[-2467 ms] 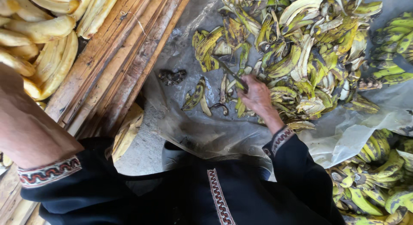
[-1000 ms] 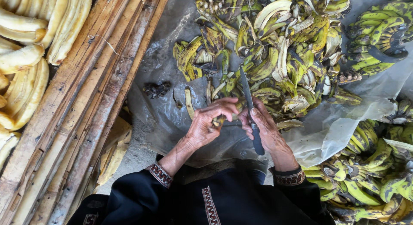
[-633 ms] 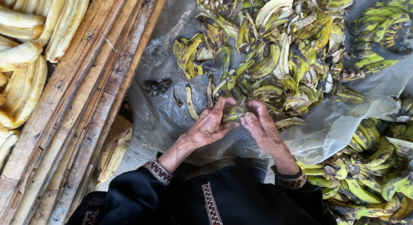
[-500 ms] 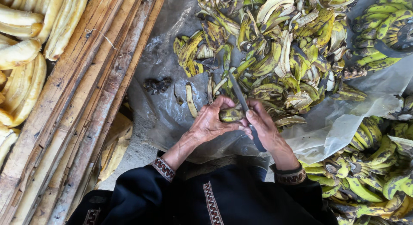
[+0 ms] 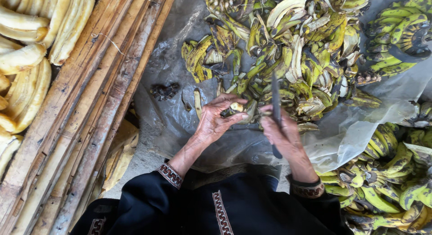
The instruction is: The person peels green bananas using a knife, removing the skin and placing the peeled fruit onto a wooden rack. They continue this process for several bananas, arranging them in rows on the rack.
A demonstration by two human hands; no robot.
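The left hand [image 5: 215,122] now pinches a small green-skinned banana [image 5: 235,110] just at nine o'clock of the right hand [image 5: 282,132], which has swung its dark-bladed knife [image 5: 275,100] upright toward twelve, so peeling over the grey plastic sheet [image 5: 180,73] looks underway.

Left hand [image 5: 216,120] grips a small banana piece [image 5: 236,108]. Right hand [image 5: 283,134] holds a knife [image 5: 276,102], blade pointing up over the heap of green-yellow banana peels [image 5: 288,50] on a clear plastic sheet [image 5: 360,136]. Peeled bananas [image 5: 27,59] lie left of wooden planks [image 5: 94,109]. Unpeeled bunches [image 5: 391,172] lower right.
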